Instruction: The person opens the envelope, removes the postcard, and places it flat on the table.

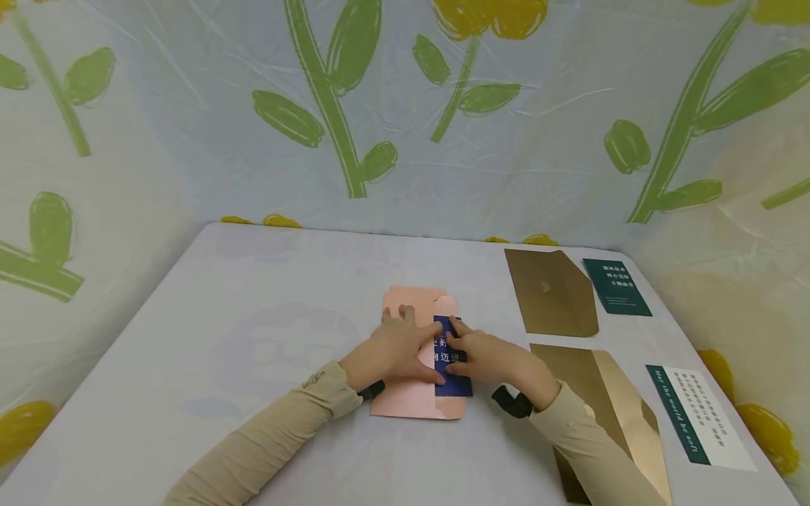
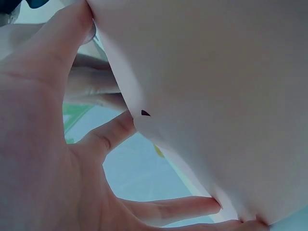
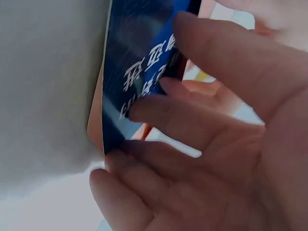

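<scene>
A pink envelope lies on the table in front of the person, its open side to the right. Partly inside that side is a dark blue card with white characters; its left part is hidden by the envelope. My left hand rests on the envelope with fingers spread, thumb and forefinger near the opening edge. From the right, my right hand touches the card's face with thumb and fingertips. In the right wrist view, other fingers of that hand lie along the card's lower edge.
Two brown envelopes lie to the right, the nearer one with its flap folded out and partly behind the right sleeve. Beyond them are a green card and a white card with a green strip. Flowered curtain surrounds the white table.
</scene>
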`<action>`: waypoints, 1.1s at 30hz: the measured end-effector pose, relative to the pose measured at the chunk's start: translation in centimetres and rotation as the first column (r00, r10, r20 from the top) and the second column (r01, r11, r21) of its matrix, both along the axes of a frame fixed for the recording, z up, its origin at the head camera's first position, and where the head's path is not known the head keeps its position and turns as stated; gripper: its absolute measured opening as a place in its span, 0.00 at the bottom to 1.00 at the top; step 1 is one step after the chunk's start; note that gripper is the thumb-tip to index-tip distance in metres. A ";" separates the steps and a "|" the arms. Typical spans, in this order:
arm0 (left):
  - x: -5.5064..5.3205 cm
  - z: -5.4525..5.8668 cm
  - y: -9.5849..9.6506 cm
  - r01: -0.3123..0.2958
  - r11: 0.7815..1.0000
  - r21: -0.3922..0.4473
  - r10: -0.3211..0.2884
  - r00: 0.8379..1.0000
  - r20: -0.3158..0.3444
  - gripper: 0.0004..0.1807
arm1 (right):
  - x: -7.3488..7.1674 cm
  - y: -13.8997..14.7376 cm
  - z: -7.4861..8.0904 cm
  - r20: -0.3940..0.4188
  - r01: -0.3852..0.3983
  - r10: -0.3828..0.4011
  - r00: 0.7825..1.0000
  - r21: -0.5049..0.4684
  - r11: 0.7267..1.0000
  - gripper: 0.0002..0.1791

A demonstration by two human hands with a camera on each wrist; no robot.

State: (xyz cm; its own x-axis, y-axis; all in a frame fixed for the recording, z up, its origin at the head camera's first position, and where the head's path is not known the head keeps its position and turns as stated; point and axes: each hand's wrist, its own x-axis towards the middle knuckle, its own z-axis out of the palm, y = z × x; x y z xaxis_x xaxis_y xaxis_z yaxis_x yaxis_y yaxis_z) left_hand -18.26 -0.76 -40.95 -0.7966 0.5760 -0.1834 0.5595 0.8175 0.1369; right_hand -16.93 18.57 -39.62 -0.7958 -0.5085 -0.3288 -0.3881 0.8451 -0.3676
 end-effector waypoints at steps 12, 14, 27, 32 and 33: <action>0.2 0.1 -0.2 0.012 1.000 0.018 -0.012 1.000 -0.025 0.51 | 0.8 -0.7 0.1 0.033 0.014 -0.014 0.999 0.004 1.000 0.47; 0.2 0.0 -0.2 0.010 1.000 0.013 -0.009 1.000 -0.022 0.52 | 0.8 -0.6 0.2 0.042 0.027 -0.027 0.999 0.008 1.000 0.47; 0.1 -0.1 -0.2 0.016 0.999 0.028 -0.015 1.000 -0.023 0.49 | 0.9 -0.6 0.4 0.043 0.087 -0.088 0.995 0.021 0.996 0.55; 0.1 0.0 -0.1 0.016 1.000 0.027 -0.015 1.000 -0.025 0.50 | 0.9 -0.6 0.1 0.066 0.092 -0.092 0.994 0.004 0.996 0.57; 0.1 0.0 -0.1 0.015 1.000 0.027 -0.015 1.000 -0.027 0.50 | 0.8 -0.6 0.0 0.070 0.094 -0.094 0.993 0.007 0.996 0.56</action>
